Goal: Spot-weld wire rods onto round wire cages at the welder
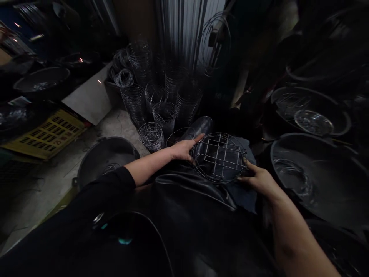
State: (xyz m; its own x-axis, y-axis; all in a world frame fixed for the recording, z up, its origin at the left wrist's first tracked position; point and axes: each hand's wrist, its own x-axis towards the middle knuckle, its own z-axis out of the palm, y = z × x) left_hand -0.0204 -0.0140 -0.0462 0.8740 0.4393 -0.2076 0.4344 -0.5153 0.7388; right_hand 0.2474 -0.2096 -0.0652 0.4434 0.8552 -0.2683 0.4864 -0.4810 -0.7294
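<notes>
Apparently, left hand [183, 149] and right hand [257, 180] are pinching opposite sides of round wire grate [216, 159], at far edge of black covering [196, 215]. Grate likely handling light, springy (outer hoops [220, 183] possibly flexing); crossbars [225, 154] seeming stiffer, hoops offering best two-sided hold.

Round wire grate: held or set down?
Held. The left hand grips the wire grate at one side, the right hand the other; whether anything beneath supports it, cannot tell.

The round rack [220, 157] I hold shows a silvery grid. My sleeve [113, 184] at eight o'clock is black, the basin [337, 181] at three dark grey, the slotted crate [49, 132] at nine yellow, the panel [187, 34] at twelve pale with dark stripes.
</notes>
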